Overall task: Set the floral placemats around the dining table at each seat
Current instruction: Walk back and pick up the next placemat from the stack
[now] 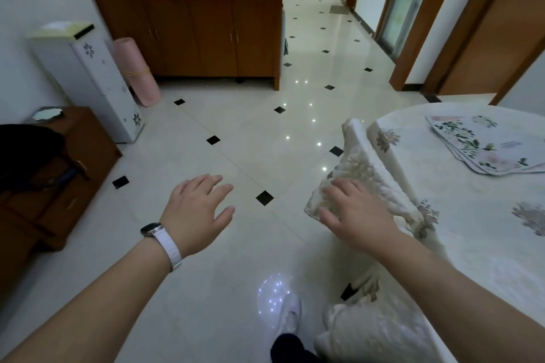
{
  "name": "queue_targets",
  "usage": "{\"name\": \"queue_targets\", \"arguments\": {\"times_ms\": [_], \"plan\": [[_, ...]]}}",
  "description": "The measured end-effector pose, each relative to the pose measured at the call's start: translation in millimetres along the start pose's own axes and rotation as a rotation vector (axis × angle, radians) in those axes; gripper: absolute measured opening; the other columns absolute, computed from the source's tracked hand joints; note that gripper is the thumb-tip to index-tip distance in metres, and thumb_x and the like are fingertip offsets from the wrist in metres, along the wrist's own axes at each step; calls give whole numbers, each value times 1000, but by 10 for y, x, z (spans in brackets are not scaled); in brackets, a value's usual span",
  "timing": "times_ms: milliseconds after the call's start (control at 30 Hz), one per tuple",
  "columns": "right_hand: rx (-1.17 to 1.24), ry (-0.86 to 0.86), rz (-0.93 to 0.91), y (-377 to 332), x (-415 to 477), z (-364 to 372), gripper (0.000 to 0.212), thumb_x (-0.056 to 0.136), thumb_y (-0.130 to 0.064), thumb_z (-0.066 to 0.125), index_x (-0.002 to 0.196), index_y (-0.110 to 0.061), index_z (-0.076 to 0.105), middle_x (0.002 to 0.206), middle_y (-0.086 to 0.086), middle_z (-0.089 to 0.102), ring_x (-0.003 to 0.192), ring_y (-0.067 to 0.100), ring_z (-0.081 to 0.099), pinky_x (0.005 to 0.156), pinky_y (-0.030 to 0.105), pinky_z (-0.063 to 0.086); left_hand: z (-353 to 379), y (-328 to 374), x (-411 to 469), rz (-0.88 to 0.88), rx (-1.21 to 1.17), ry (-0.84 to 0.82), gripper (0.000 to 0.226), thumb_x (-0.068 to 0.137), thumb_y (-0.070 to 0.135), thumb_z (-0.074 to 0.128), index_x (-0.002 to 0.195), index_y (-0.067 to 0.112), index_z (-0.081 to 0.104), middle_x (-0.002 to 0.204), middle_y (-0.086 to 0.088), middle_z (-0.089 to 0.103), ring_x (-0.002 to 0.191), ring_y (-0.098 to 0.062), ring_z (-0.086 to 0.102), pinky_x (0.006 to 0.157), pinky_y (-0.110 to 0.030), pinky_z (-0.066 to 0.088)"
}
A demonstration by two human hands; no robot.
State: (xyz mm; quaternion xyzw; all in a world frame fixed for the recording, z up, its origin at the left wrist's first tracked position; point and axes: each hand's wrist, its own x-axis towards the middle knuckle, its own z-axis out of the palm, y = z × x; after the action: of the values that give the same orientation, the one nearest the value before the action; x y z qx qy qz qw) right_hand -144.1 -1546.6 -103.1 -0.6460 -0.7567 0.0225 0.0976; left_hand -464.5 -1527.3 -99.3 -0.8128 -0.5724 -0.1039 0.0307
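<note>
A stack of floral placemats lies on the round dining table at the right, over a white cloth with grey flower prints. My right hand rests with spread fingers on the cream cushion of a chair pushed against the table's left edge. My left hand, a white watch on its wrist, hovers open over the tiled floor and holds nothing. Both hands are well short of the placemats.
A wooden cabinet with bottles stands at the back. A white dispenser and a pink rolled mat are at the left wall, a low wooden chest nearer. A second covered chair sits by my foot.
</note>
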Motion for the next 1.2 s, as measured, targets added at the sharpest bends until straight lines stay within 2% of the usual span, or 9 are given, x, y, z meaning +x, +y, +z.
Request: {"name": "queue_targets", "arguments": {"times_ms": [267,400,500,700,933,1133,1200], "plan": [[61,-25,30,546,1484,217,67,83,-59,25,130,-23,57,141,2,52,131,24,44,104,42,40,271,-230,1447,-30,43,-55,54,85,52,36,123,24,62,129,-2,62,120,-27,55,99,-46,41],[49,-37,28,840,2091,164,54,92,-53,38,135,-23,53,145,1,48,136,24,40,107,41,36,407,-85,2294,50,19,-68,52,84,48,38,121,22,63,126,-4,63,117,-28,58,97,-46,42],[12,5,31,1119,2441,52,61,89,-53,26,129,-20,58,139,4,55,130,27,47,102,44,41,447,42,2780,125,-2,-20,46,84,43,41,118,21,65,123,-3,64,115,-27,58,96,-44,42],[7,38,80,1547,2899,-56,53,88,-49,36,118,-15,65,124,7,64,118,31,56,95,48,48,503,24,3543,220,-1,47,46,85,45,44,116,20,66,121,-3,66,114,-25,58,96,-42,41],[-41,4,150,1750,3481,87,47,85,-48,40,108,-19,69,107,0,68,104,26,63,83,40,50,884,-153,4427,286,-18,31,46,86,46,44,116,20,66,121,-4,66,116,-26,57,97,-45,40],[-80,-57,210,1916,4403,339,53,87,-51,36,115,-18,66,116,1,66,110,27,60,89,42,49,1405,-538,5382,321,-88,-25,46,87,48,42,116,21,66,123,-3,65,118,-27,57,97,-46,43],[-89,-90,239,1944,4791,382,55,89,-52,33,123,-20,62,125,0,62,118,26,55,96,41,45,1553,-712,5805,349,-115,-40,46,88,48,42,117,21,66,124,-3,64,119,-26,56,98,-46,43]]}}
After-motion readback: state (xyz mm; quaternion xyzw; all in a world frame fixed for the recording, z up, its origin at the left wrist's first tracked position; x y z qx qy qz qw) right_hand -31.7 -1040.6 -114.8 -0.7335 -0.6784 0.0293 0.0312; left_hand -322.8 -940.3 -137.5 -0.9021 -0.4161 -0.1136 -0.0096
